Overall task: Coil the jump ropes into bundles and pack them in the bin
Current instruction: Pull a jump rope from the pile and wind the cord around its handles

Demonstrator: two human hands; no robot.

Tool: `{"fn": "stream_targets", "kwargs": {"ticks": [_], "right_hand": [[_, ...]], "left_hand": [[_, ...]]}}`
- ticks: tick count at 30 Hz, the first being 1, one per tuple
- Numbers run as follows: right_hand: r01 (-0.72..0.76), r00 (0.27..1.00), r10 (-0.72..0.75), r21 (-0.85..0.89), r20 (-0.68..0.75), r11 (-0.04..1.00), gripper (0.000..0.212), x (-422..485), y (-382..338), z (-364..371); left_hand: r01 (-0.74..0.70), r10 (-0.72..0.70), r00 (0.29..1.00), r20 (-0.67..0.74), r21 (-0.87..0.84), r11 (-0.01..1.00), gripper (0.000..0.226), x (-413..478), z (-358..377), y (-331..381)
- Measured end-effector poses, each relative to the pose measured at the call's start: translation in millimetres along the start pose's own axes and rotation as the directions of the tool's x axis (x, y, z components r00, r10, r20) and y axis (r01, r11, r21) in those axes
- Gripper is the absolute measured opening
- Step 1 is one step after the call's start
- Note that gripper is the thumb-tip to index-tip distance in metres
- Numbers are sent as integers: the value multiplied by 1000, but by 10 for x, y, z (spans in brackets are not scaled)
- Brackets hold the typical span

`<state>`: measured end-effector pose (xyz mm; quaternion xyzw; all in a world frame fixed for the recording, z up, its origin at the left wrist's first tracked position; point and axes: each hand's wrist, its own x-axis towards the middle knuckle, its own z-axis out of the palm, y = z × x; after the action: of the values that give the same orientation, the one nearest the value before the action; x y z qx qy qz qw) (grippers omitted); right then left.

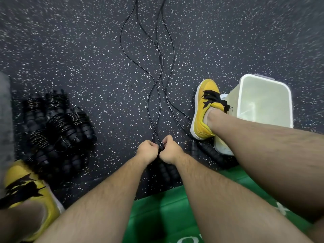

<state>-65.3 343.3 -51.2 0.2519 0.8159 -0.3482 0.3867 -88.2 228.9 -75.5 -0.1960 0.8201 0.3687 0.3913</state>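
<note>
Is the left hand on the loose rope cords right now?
Touching. In the head view the rope cords run straight into the curled fingers of the left hand, which pinches them beside the right hand.

The only view, a wide-angle head camera, looks forward and steeply down at the dark speckled rubber floor. It sits close above the left hand and right hand; thin black jump ropes run off toward the top edge.
</note>
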Motion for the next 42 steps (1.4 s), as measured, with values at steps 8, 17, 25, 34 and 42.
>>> {"fn": "stream_targets", "kwargs": {"ticks": [8,17,25,34,42], "right_hand": [[118,984,-144,224,104,967,41,-112,-311,75],[136,978,-182,348,102,928,33,-199,-873,260],[198,980,-168,470,-106,860,39,-321,-1425,283],[355,931,-271,426,-246,832,13,-954,-2166,-305],[613,783,-457,404,-421,679,16,-1992,-2794,-1208]], "left_hand": [[18,-62,987,-149,-280,960,23,-55,-277,-7],[-79,-16,975,-220,-417,906,20,-222,-777,-92],[-172,42,961,-275,-472,865,17,-535,-1258,30],[-381,222,904,-367,-451,807,17,-1271,-1957,595],[-611,454,786,-419,-415,674,16,-2143,-2651,1371]]}}
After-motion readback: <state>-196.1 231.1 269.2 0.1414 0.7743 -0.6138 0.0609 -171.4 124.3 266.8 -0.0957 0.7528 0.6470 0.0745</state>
